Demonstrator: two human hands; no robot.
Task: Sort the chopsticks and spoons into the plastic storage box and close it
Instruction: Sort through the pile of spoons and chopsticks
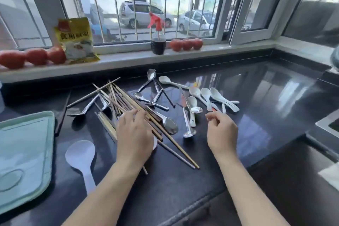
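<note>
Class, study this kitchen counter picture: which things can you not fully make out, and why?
- Pale green storage box: head view, cut off by the left edge.
- Chopsticks: middle of the pile is hidden under the left hand.
- Sink: cut off at the right edge.

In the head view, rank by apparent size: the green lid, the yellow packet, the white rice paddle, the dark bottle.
1. Green lid, though cropped and nearest.
2. White rice paddle and yellow packet: too alike to rank.
3. Dark bottle.
</note>
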